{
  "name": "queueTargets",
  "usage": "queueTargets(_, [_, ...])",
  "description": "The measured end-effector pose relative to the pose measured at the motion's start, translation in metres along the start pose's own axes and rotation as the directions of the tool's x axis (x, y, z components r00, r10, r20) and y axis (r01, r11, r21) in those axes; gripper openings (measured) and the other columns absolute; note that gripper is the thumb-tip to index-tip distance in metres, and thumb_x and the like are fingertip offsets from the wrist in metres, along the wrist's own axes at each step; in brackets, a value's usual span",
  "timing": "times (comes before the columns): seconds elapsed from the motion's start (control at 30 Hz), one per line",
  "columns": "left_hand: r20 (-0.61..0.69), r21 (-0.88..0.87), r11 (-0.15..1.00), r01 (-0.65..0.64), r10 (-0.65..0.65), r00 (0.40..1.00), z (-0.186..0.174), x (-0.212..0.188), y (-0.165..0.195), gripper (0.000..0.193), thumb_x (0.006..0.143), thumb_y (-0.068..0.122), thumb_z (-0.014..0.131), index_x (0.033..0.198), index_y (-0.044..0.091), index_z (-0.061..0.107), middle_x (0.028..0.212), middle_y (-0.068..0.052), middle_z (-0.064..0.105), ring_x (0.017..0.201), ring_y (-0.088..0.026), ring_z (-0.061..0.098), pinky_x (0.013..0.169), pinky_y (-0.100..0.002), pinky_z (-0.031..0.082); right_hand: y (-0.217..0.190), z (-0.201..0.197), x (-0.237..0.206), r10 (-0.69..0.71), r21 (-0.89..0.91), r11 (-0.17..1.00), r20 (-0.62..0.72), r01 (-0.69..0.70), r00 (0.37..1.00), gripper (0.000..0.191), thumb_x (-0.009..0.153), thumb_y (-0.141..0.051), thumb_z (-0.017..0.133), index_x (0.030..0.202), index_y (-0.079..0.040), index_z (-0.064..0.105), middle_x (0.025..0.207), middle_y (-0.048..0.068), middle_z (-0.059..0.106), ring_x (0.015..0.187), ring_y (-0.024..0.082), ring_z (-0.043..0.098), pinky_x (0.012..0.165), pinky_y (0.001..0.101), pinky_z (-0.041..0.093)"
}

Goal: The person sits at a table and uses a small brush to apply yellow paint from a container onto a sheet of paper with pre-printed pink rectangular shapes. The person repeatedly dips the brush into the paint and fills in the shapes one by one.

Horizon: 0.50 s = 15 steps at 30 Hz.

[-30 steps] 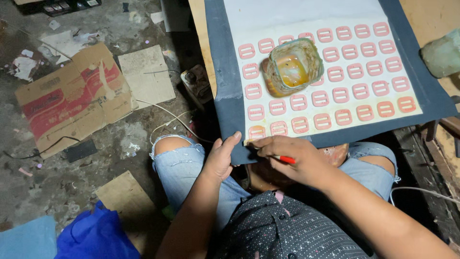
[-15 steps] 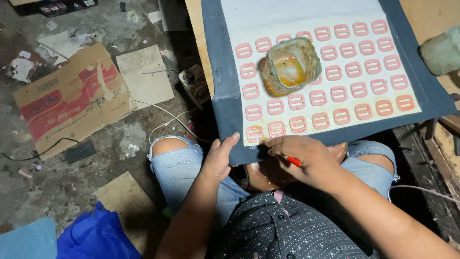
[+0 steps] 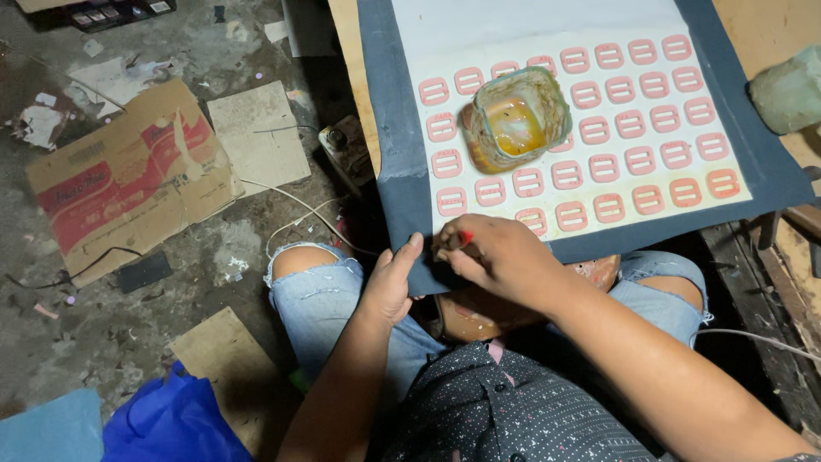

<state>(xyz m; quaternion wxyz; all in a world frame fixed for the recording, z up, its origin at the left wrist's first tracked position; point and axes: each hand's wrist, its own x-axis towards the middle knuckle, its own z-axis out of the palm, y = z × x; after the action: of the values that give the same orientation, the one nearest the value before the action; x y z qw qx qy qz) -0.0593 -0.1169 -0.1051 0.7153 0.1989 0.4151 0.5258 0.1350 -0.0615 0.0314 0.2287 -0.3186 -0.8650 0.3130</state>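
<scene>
A dark blue-grey board [image 3: 395, 128] leans over my lap, with a white sheet [image 3: 530, 26] on it bearing several rows of pink rounded labels [image 3: 616, 167]. A stained glass jar [image 3: 516, 118] of orange liquid stands on the sheet. My left hand [image 3: 392, 278] grips the board's near left corner. My right hand [image 3: 496, 252] rests at the board's near edge, pinching a thin red tool [image 3: 464, 237] with its tip by the lowest labels.
A flattened red-and-brown cardboard box [image 3: 120, 184] and cardboard pieces [image 3: 256, 133] lie on the dirty floor to the left, with a white cable [image 3: 299, 214]. A blue plastic bag [image 3: 171, 423] sits near my left knee. A pale green object [image 3: 791, 90] lies at the right.
My right hand has slid left along the board's near edge with the red tool. My left hand stays on the corner.
</scene>
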Motion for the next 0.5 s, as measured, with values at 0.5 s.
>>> queueTargets(0.5, [-0.005,0.021,1.0,-0.012,0.012,1.0,0.009,-0.006,0.009,0.039,0.1,0.038,0.064,0.11,0.001,0.069,0.085,-0.004,0.071,0.063,-0.009,0.062,0.048,-0.023,0.043,0.01,-0.008,0.0,0.189,0.151,0.975,-0.157,-0.165,0.969,0.02,0.095,-0.019,0.069,0.107,-0.004,0.064,0.098,0.011,0.075,0.089,0.026,0.077,0.078,0.0341,0.06])
